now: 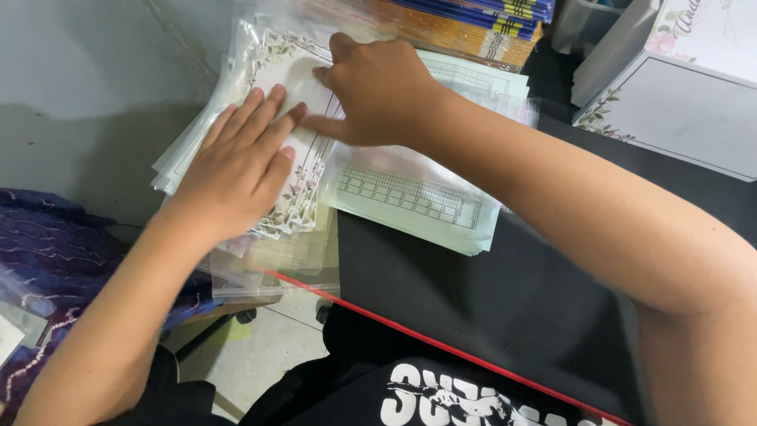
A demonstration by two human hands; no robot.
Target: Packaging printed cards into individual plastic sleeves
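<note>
My left hand [240, 166] lies flat, fingers together, on a stack of clear plastic sleeves holding white cards with floral borders [276, 63]. My right hand [374, 87] reaches across from the right and presses on the top sleeve, its fingertips next to my left fingertips. Both hands rest on the top sleeve; neither one visibly grips it. A pile of pale green sheets printed with grids [418, 197] lies just right of the sleeve stack, partly under my right wrist.
The black table [505, 292] has a red front edge. A stack of orange and blue booklets [473, 24] sits at the back. White floral cards [678, 110] lie at the back right. A purple patterned cloth [47, 244] lies at the left, beside a grey wall.
</note>
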